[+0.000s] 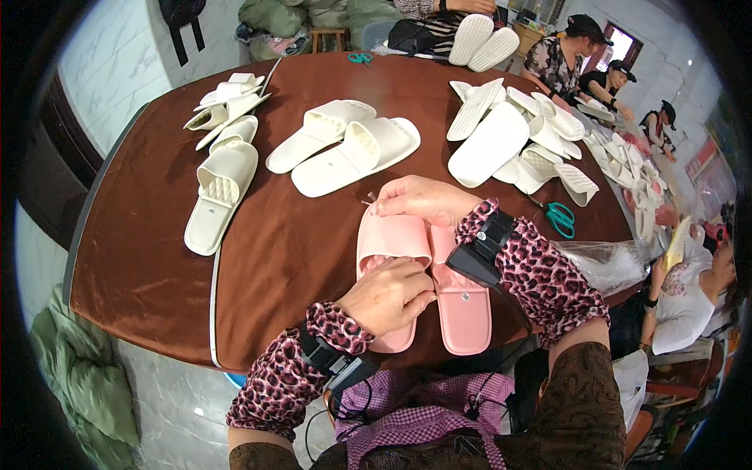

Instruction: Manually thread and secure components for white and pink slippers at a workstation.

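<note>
A pair of pink slippers lies side by side in front of me, soles down, toes pointing away. My left hand (389, 294) is closed, its fingers curled at the opening of the left pink slipper (395, 239) and gripping its inner edge. Over that slipper's toe, my right hand (423, 200) pinches with thumb and finger. A thin, clear strip seems to stick up beside the fingertips, but what they hold is too small to name. The right pink slipper (465, 317) is partly covered by my right wrist and its black strap device.
Several white slippers lie on the brown cloth-covered table (149, 274): a pair (345, 149) ahead, a row (223, 188) at left, a heap (493, 141) at right. Teal-handled scissors (560, 219) lie near clear plastic film (603, 262). Co-workers sit along the right and far side.
</note>
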A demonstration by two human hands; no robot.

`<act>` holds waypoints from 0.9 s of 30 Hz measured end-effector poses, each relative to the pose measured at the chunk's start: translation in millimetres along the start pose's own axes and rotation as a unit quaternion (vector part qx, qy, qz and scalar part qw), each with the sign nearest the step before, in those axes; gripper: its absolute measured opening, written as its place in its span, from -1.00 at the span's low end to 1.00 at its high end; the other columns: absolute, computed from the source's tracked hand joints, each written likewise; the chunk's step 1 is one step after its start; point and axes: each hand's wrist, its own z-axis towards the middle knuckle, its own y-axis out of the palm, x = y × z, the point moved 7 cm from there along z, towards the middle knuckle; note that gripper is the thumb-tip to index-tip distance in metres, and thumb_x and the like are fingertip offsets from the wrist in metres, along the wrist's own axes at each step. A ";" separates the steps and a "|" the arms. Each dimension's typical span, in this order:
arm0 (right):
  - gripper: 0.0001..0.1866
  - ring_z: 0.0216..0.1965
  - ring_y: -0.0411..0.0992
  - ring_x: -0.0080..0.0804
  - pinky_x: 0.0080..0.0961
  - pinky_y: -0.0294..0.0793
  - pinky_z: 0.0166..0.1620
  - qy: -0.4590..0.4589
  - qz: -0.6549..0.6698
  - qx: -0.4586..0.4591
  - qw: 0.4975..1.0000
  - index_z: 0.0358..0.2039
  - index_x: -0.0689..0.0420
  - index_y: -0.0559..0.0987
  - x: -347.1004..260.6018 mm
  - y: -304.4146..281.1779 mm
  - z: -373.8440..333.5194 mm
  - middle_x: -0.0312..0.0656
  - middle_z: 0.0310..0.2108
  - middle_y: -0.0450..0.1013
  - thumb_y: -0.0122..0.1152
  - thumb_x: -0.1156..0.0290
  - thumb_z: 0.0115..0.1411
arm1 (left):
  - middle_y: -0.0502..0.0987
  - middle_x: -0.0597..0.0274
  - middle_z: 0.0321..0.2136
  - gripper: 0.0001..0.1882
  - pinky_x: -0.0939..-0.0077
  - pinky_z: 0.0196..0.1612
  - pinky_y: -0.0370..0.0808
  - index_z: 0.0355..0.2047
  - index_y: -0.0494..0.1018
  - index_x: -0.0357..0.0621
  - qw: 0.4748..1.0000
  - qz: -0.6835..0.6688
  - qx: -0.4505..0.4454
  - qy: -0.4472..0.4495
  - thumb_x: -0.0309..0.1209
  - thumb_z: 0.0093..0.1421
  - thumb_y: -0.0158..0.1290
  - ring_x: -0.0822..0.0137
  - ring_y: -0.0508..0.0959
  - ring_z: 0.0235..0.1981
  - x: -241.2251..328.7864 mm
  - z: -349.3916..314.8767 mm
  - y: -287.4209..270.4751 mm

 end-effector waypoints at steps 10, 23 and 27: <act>-0.86 -0.48 0.36 -0.61 -0.66 0.36 -0.42 -0.092 0.044 0.211 0.972 -0.39 0.20 0.47 -24.3 -45.1 -32.3 -0.29 -0.47 0.42 0.02 0.40 0.21 | 0.46 0.02 -0.16 -0.72 0.44 -0.17 0.45 -0.18 0.44 -0.32 0.997 -0.051 0.061 -0.010 -0.60 0.04 0.04 0.20 0.51 -0.26 11.6 4.6 -20.7; -0.91 -0.46 0.36 -0.66 -0.70 0.37 -0.36 -0.261 0.082 0.292 0.916 -0.33 0.22 0.44 -18.5 -33.8 -84.6 -0.31 -0.44 0.43 -0.03 0.49 0.27 | 0.51 0.29 -0.32 -0.80 0.71 -0.44 0.42 -0.15 0.37 -0.26 0.901 -0.339 0.087 -0.255 -0.57 0.20 -0.06 0.56 0.47 -0.46 -62.6 63.1 -18.9; -0.93 -0.48 0.36 -0.66 -0.71 0.37 -0.41 -0.244 0.148 0.295 0.912 -0.30 0.22 0.41 -6.3 -41.4 -83.1 -0.30 -0.44 0.42 -0.02 0.51 0.25 | 0.52 0.41 -0.43 -0.89 0.79 -0.54 0.32 -0.26 0.46 -0.19 0.900 -0.317 0.158 -0.256 -0.50 0.20 0.01 0.66 0.39 -0.55 -71.4 56.3 -12.5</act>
